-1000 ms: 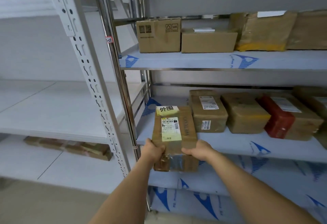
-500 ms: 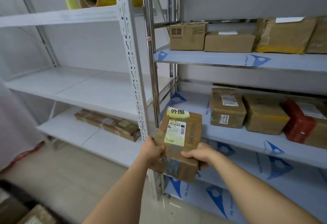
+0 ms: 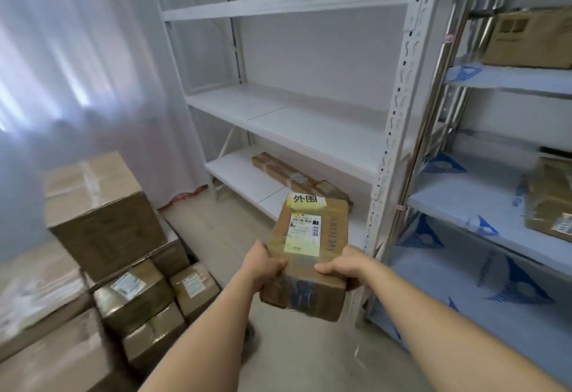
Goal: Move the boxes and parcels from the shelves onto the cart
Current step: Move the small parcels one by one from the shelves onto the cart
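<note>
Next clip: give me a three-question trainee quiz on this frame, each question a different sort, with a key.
1. True or false: the parcel with the yellow label is resting on a shelf.
2. Multiple choice: how is the parcel held? A) by the left hand only B) by the right hand only C) by both hands, one at each side
3. Fill in: the stack of cardboard boxes stands to the person's ____.

Key
1. False: it is carried in the air, in front of the white rack.
2. C
3. left
</note>
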